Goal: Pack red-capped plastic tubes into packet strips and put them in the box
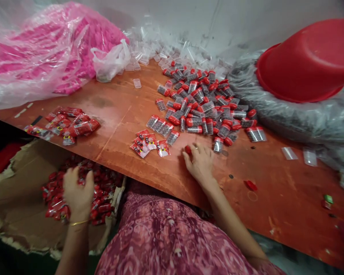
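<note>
My left hand reaches down into a torn cardboard box beside the table, its fingers curled among red-wrapped packets. On the brown wooden table, my right hand rests with its fingers bent over a small red-capped vial. A large heap of red-capped clear vials lies just beyond that hand. A few sealed packets lie to its left, and another pile of packets sits near the table's left edge.
A big clear bag of pink pieces fills the back left. An upturned red basin rests on a grey plastic bag at the right. Small clear sleeves are scattered at the back. A loose red cap lies nearby.
</note>
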Action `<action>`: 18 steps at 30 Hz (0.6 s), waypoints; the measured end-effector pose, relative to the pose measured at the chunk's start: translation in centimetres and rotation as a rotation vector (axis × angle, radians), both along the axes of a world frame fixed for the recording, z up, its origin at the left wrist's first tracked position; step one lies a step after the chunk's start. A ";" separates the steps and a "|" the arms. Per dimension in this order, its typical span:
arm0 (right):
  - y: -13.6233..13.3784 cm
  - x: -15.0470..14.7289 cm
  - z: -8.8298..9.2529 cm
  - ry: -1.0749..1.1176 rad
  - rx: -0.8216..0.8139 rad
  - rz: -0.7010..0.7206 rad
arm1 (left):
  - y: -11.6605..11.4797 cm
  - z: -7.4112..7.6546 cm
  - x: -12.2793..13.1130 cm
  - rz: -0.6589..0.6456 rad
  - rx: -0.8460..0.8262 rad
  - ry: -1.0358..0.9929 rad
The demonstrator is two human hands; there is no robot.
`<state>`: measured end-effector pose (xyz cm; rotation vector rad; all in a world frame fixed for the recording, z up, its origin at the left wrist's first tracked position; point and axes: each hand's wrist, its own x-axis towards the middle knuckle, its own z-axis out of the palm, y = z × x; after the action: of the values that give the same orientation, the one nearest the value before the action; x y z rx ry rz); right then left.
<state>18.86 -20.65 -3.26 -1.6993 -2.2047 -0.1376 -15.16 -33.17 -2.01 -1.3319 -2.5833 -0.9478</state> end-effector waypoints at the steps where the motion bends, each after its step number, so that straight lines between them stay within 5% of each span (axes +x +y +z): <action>1: -0.5 -1.0 0.2 0.022 -0.009 0.029 | 1.2 0.0 1.9 -0.103 0.049 -0.024; 5: -0.7 -5.1 0.1 0.042 -0.083 0.068 | 5.4 1.1 9.3 -0.468 0.012 -0.164; 8: 0.3 -6.1 -0.9 0.046 -0.107 0.032 | 7.2 1.6 12.6 -0.621 -0.164 -0.285; 12: 1.0 -5.2 -1.6 0.079 -0.132 0.069 | 8.6 0.9 13.8 -0.628 -0.350 -0.410; 18: 0.7 -5.6 -0.8 0.039 -0.166 0.047 | 10.5 0.0 14.8 -0.603 -0.342 -0.309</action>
<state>13.29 -19.99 -4.04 -1.7175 -2.2802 0.0917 -0.37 -22.69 -1.99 -2.3130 -2.6943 -0.8480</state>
